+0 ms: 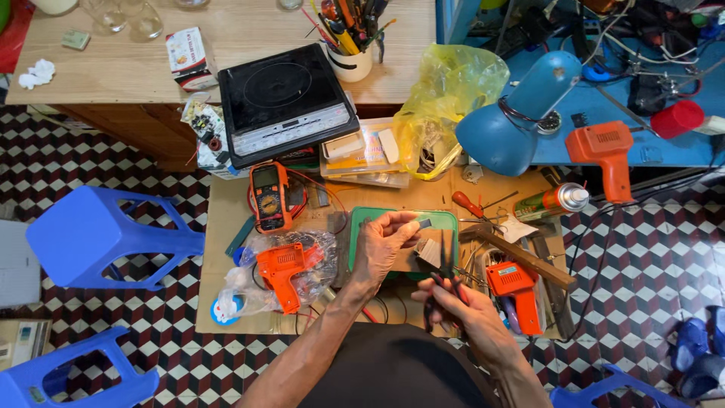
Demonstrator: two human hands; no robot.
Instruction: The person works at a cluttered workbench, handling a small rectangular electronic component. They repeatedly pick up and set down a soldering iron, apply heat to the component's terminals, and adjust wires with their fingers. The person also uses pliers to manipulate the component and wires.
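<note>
Bench (pixel 226 302) before me: mat (pixel 449 221) at centre, under my left hand (pixel 381 245); right hand (pixel 461 310) nearer me, holding pliers (pixel 445 283). Meter (pixel 269 196) left of mat; bag (pixel 291 268) before meter. Screwdriver (pixel 468 204) and can (pixel 555 200) right of mat. Cooker (pixel 283 102) behind meter, lamp (pixel 513 121) behind can. Stool (pixel 98 234) left of bench.

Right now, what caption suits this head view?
Left hand pinching a small dark part, right hand gripping pliers over cluttered workbench.
</note>
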